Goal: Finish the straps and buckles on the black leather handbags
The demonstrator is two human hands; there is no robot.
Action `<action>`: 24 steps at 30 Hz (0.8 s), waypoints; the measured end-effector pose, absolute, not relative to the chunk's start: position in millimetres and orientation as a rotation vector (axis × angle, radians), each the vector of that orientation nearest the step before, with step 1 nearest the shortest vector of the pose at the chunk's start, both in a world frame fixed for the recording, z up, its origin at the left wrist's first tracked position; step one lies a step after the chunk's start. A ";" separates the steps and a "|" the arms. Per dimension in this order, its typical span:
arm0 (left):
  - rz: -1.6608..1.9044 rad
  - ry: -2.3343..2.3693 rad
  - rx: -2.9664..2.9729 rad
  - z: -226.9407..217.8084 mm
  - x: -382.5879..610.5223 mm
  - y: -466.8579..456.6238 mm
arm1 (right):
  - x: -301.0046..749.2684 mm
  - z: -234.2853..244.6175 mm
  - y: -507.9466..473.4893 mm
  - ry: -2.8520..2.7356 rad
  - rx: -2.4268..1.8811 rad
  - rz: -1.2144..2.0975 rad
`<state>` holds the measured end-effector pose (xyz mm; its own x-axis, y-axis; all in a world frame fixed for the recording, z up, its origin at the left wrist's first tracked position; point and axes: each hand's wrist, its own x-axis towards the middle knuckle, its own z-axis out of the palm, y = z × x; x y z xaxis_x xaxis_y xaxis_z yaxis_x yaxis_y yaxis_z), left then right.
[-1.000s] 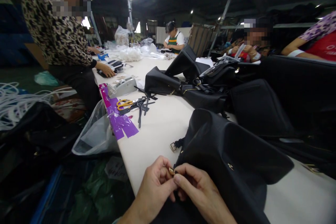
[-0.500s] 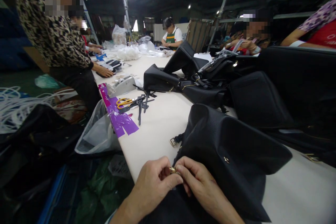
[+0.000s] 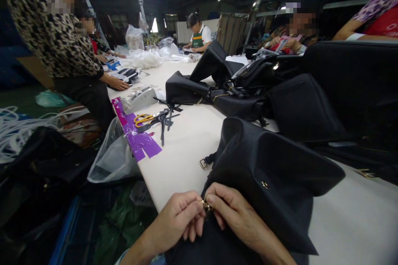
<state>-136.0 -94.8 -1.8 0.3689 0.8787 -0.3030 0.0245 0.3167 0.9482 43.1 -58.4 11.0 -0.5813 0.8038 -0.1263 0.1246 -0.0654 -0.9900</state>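
Between my two hands is a small gold metal clasp (image 3: 205, 205) at the near left side of a black leather bag (image 3: 248, 153). My left hand (image 3: 178, 217) pinches its left side between thumb and forefinger, the other fingers curled below. From the right, my right hand (image 3: 233, 213) pinches the clasp's other side, close against the bag. The clasp's exact form is partly hidden by my fingertips. A black strap with a gold buckle (image 3: 203, 163) sticks out from the bag's left side, and a small gold fitting (image 3: 264, 185) sits on its front panel.
Orange-handled scissors (image 3: 143, 120) and black strap pieces lie on the white table (image 3: 183, 153), near a grey tape dispenser (image 3: 141, 98). More black bags (image 3: 186, 89) are heaped beyond. A clear plastic bag (image 3: 108, 157) hangs at the left edge. Several people work around the table.
My left thumb and fingers have shifted on the clasp, so more of the gold metal shows. My right hand keeps its pinch. The view has moved slightly.
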 end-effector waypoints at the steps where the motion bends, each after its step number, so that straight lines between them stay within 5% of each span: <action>1: 0.733 1.017 1.074 -3.5 -136.0 -95.3 | 43.2 11.1 -58.8 -1.675 -0.983 1.714; 14: 0.794 1.109 0.919 -1.0 -155.1 -105.3 | 38.0 -8.0 -70.6 -1.923 -0.712 1.091; 24: 0.732 1.422 1.257 6.4 -133.6 -106.1 | 39.4 -9.2 -72.0 -2.015 -0.698 1.050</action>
<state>-133.6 -106.1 6.4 0.1058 0.9470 -0.3034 0.3030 0.2599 0.9169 39.4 -72.0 -9.2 -0.5731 0.7345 0.3634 0.1227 0.5154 -0.8481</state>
